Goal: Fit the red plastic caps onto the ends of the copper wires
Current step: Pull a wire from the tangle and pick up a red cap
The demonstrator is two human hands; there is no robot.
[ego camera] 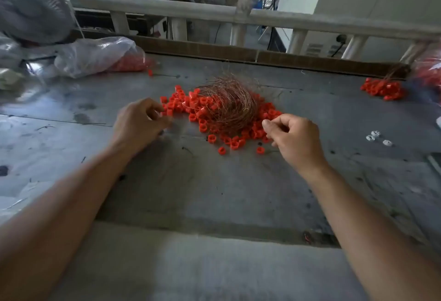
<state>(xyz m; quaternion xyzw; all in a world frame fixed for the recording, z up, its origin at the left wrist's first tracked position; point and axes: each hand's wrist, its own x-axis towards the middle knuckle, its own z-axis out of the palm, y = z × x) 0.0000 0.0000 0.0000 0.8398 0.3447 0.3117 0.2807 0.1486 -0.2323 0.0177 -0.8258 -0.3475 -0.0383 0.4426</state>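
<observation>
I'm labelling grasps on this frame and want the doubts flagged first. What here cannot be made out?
Head view only.
Left hand: its curled fingers hide whether it pinches one of the red caps.
Right hand: any strand from the copper wires between thumb and finger is too thin to see.
Plastic bag: red contents blurred by the film.
White pieces: too small to identify.

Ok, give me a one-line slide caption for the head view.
Left hand and right hand flank red caps heaped around a copper wire tangle on a grey table.
</observation>
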